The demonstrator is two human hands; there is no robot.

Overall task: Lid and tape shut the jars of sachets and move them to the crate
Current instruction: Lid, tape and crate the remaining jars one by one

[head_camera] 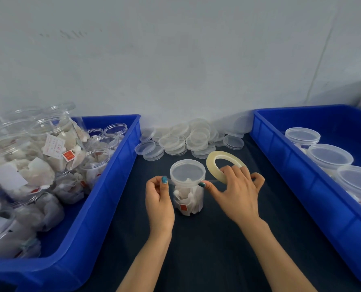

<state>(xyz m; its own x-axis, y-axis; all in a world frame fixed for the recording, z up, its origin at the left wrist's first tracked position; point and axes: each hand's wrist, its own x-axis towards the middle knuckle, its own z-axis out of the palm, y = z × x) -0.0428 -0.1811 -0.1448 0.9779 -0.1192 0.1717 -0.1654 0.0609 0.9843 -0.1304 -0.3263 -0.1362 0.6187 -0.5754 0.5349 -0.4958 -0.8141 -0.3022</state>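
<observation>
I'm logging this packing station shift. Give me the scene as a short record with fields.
left hand: pinches the free tape end at the jar's lid
right hand: holds the tape roll
jar: upright, lidded, sachets inside
spare lids: piled behind the jar
left crate: unlidded jars
right crate: lidded jars

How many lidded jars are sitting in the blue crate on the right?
3, in a row inside the right crate: the far jar, the middle jar and the near jar, which the picture's edge cuts off. More may lie out of view.
</observation>
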